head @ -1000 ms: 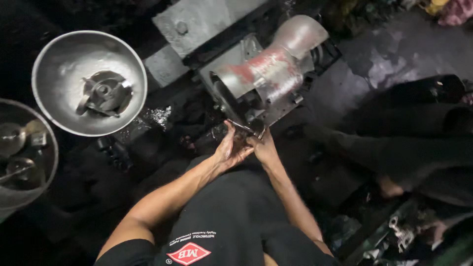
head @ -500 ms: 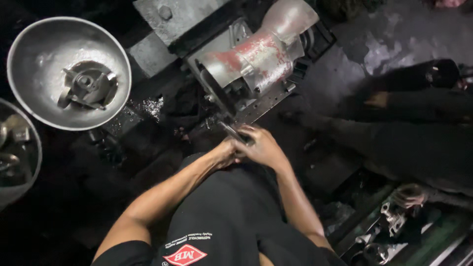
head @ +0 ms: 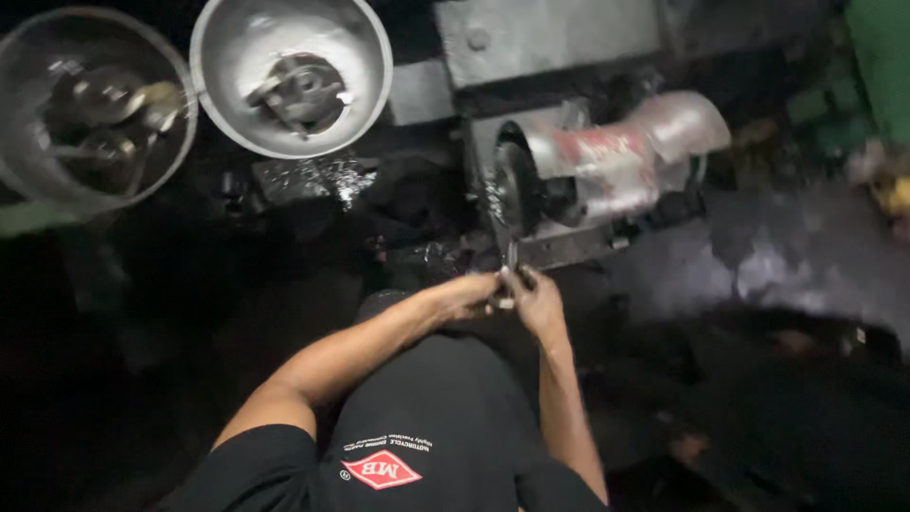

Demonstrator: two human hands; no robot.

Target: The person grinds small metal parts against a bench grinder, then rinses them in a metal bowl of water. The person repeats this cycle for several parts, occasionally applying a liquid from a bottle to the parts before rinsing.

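My left hand (head: 466,295) and my right hand (head: 536,300) meet in front of a bench grinder (head: 607,166). Together they pinch a small thin metal piece (head: 512,258), which points up at the lower edge of the dark grinding wheel (head: 517,185). Whether the piece touches the wheel I cannot tell. Both forearms reach forward from my black shirt at the bottom of the view. The grinder's grey housing has a worn red patch on top.
A shiny metal bowl (head: 237,57) with a dark metal part in it stands at the upper left. A second bowl (head: 38,156) holding several round parts is further left. A grey metal plate (head: 545,38) lies behind the grinder. Metal shavings (head: 318,178) glitter below the bowl.
The view has swung, so the bowls and grinder sit further right in the frame. My hands stay together on the metal piece, now lower at the wheel's bottom edge.
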